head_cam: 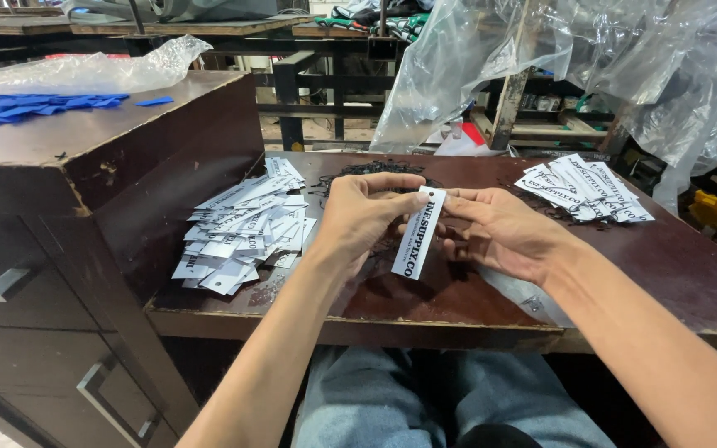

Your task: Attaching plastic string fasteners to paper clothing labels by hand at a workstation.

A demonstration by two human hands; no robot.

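Note:
My left hand [364, 212] and my right hand [498, 230] meet over the middle of a dark brown table [458, 307]. Together they pinch the top end of a narrow white paper tag [416, 235] with black print, which hangs down tilted between them. A heap of the same white tags [242, 226] lies on the table to the left of my left hand. A smaller fan of tags [582, 187] lies at the far right. Dark thin strings [371, 170] are scattered on the table just beyond my fingers.
A taller dark cabinet [101, 158] with drawer handles stands at the left, with blue pieces [31, 107] and a clear plastic bag [85, 70] on top. Clear plastic sheeting [591, 58] hangs at the back right. My knees in grey trousers [425, 398] sit under the table edge.

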